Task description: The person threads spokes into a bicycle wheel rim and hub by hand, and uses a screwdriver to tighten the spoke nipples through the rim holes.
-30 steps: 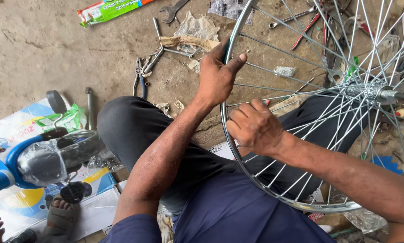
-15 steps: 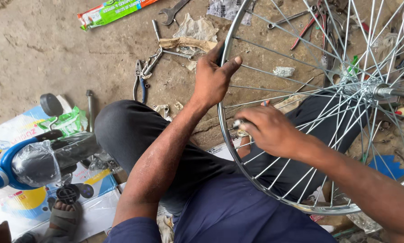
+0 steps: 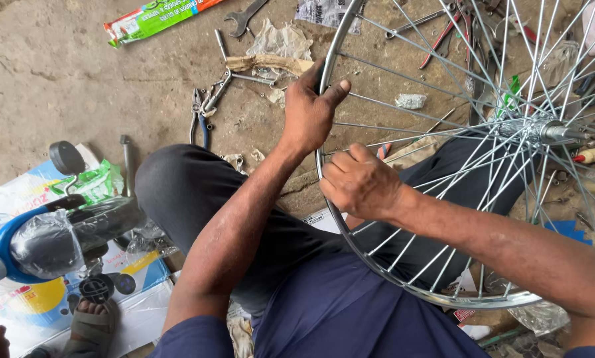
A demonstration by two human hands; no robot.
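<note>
The left hand still grips the silver bicycle wheel rim near its top, across the person's lap; the right hand, open at the rim half a second ago, now closes on it lower down

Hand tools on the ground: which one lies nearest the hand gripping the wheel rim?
The pliers with dark blue handles, just left of the left hand on the rim. The open-ended spanner lies farther up, and the red-handled tools sit behind the spokes.
</note>
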